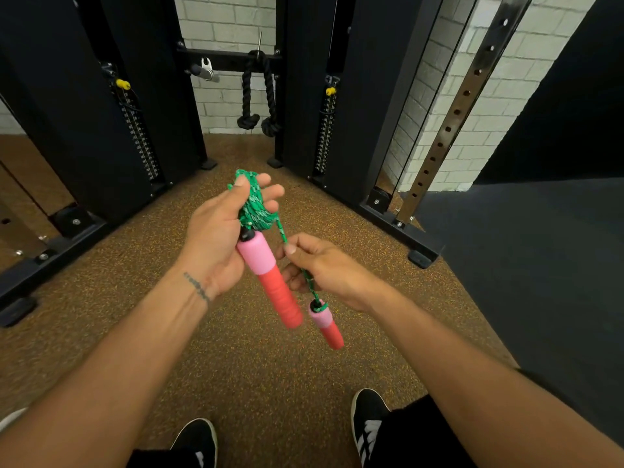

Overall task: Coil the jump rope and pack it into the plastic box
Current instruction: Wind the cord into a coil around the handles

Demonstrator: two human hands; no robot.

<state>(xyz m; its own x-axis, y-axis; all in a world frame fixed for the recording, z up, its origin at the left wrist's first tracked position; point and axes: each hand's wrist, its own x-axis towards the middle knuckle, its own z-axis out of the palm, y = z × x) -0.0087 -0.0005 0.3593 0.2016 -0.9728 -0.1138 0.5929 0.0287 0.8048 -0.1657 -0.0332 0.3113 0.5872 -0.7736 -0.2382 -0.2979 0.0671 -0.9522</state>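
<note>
The jump rope has a green braided cord and two pink-and-red foam handles. My left hand (219, 234) grips a bundle of coiled green cord (256, 207) wound over its fingers, with one handle (270, 282) hanging down from the palm. My right hand (324, 268) pinches the short free stretch of cord just below the coil. The second handle (327, 324) dangles from that stretch under my right hand. No plastic box is in view.
I stand on speckled brown rubber floor (236, 359). A black cable machine (101, 123) with weight stacks stands ahead, a black rope attachment (258, 96) hanging in its middle. A perforated steel upright (452, 123) and a dark mat (540, 265) lie to the right. My shoes (199, 440) are below.
</note>
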